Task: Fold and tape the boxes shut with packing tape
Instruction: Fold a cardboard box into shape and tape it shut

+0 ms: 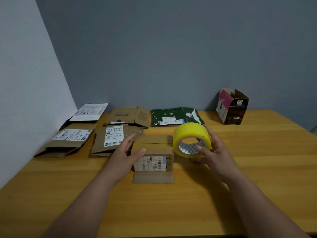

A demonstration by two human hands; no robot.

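box (153,152) at left hand (126,152), tape roll (191,139) (right hand (212,152))

— What carries it all?

— A wooden table (240,177), set into the wall corner.

— And right by the fingers?

— A small box (153,157) sits on it, at the left fingertips, its near flap lying flat on the wood. A label faces the camera.

— Beyond the fingers?

— Flattened boxes. Past the left fingers, a brown flat (113,140) with a white label; further left, another labelled flat (68,141). Behind those, a white-topped flat (89,111), a plain brown flat (128,116) and a green flat (175,116).

— Past the right fingers?

— A dark box (231,107) with a pink side, standing open-topped at the far edge.
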